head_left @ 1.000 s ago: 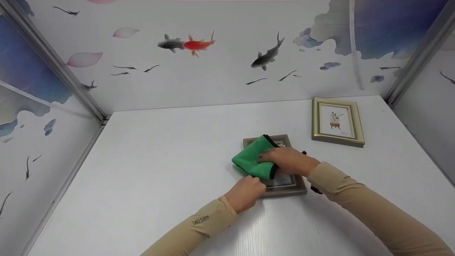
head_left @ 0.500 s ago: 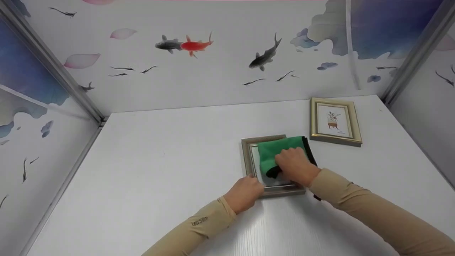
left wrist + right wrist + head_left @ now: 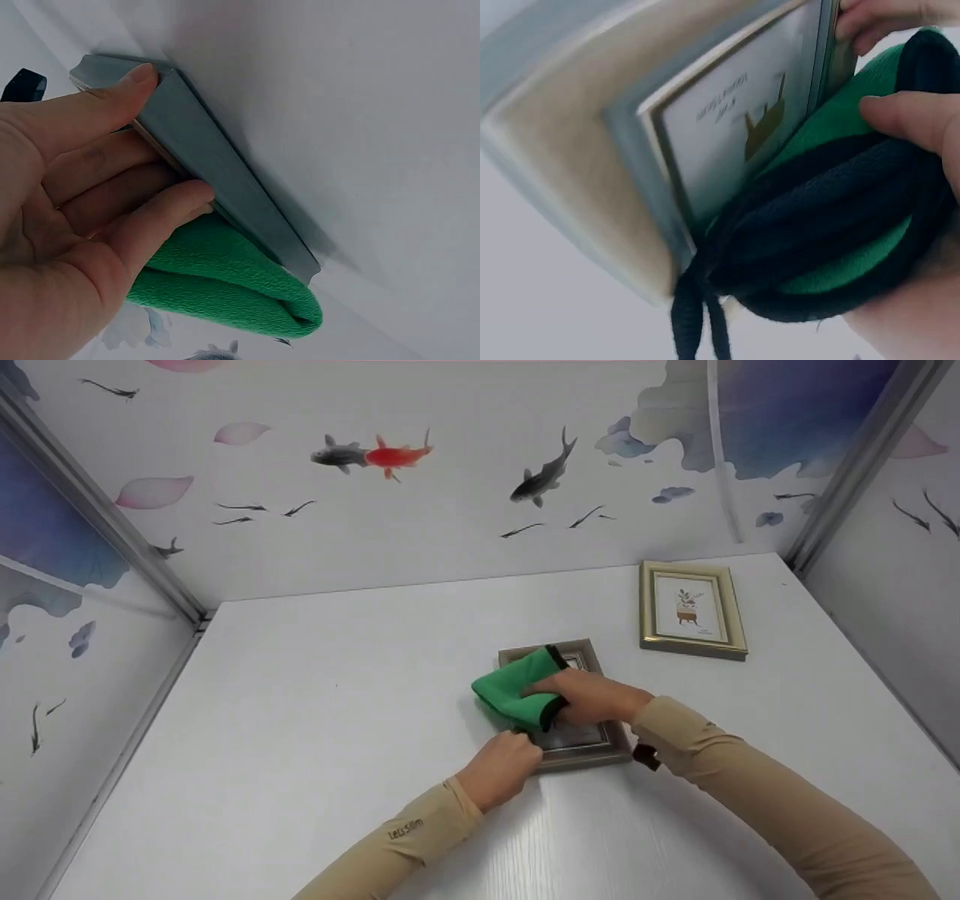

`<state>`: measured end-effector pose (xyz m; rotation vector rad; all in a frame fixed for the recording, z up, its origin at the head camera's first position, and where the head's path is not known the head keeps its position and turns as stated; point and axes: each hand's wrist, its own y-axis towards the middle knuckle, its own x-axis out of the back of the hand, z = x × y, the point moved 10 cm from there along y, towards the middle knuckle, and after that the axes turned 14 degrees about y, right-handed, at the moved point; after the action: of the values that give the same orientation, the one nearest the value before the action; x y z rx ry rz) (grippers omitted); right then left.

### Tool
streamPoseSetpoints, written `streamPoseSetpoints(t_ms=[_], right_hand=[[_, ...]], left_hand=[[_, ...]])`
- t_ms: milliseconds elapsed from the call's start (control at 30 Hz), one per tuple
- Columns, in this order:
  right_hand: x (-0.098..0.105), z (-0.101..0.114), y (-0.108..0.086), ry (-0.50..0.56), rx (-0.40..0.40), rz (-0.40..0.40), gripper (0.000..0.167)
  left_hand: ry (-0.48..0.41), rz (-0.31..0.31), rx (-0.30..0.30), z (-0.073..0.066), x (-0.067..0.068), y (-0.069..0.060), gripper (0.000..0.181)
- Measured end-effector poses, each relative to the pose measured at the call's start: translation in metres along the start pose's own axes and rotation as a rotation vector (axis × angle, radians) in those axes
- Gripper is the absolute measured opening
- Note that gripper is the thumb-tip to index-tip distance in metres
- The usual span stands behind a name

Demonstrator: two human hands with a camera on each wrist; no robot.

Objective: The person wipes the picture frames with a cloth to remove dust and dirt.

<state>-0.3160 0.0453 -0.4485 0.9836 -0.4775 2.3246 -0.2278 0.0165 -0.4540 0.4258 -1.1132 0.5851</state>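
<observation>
A grey-brown picture frame [image 3: 581, 761] lies face up on the white table. My left hand [image 3: 501, 771] grips its near left corner; in the left wrist view the thumb presses the outer side of the frame [image 3: 217, 165]. With my right hand [image 3: 596, 696] I hold a folded green cloth [image 3: 510, 686] edged in black. It lies across the upper left of the frame and sticks out past the left side. In the right wrist view a picture with a brown plant stand [image 3: 765, 131] shows behind glass, partly covered by the cloth's dark edge.
A gold picture frame [image 3: 647, 604] with a potted-plant print lies at the back right of the table [image 3: 300, 720]. Walls [image 3: 465, 532] printed with fish and petals stand at the back and both sides.
The cloth in my right hand went right across the glass, then back to the upper left. My left hand keeps its grip on the corner. The head view has shifted slightly.
</observation>
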Motion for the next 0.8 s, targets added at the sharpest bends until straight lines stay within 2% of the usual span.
streamPoseSetpoints(t_ms=[67, 133, 200, 267, 333, 400, 500, 567, 600, 667, 800], right_hand=[[0.0, -0.003, -0.006, 0.015, -0.002, 0.034, 0.052], [0.003, -0.005, -0.013, -0.034, -0.004, 0.04, 0.05], [0.007, -0.003, -0.021, -0.141, 0.004, 0.022, 0.041], [0.013, -0.001, -0.03, -0.276, 0.012, -0.032, 0.029], [0.018, 0.002, -0.04, -0.384, 0.003, -0.092, 0.025], [0.02, 0.004, -0.051, -0.47, -0.023, -0.133, 0.025], [0.017, 0.008, -0.062, -0.534, -0.051, -0.161, 0.023], [0.013, 0.012, -0.066, -0.561, -0.052, -0.171, 0.026], [0.01, 0.014, -0.068, -0.57, -0.04, -0.181, 0.027], [0.006, 0.019, -0.07, -0.575, -0.007, -0.208, 0.029], [-0.001, 0.023, -0.071, -0.597, 0.057, -0.243, 0.032]], left_hand=[[-0.014, 0.0, 0.002, 0.0, -0.001, 0.0, 0.012], [-0.05, -0.004, 0.018, 0.003, -0.002, -0.001, 0.011], [-0.095, -0.016, 0.039, 0.007, -0.002, -0.001, 0.008], [-0.157, -0.032, 0.058, 0.012, 0.0, -0.001, 0.008], [-0.242, -0.028, 0.064, 0.018, 0.0, 0.0, 0.01], [-0.366, -0.01, 0.05, 0.023, 0.0, 0.004, 0.01], [-0.547, 0.019, 0.031, 0.037, 0.001, 0.014, 0.01], [-0.612, 0.03, 0.051, 0.052, 0.001, 0.022, 0.011], [-0.602, 0.023, 0.075, 0.061, 0.001, 0.027, 0.012], [-0.551, 0.022, 0.164, 0.083, -0.003, 0.035, 0.013], [-0.348, 0.043, 0.377, 0.125, -0.015, 0.048, 0.012]])
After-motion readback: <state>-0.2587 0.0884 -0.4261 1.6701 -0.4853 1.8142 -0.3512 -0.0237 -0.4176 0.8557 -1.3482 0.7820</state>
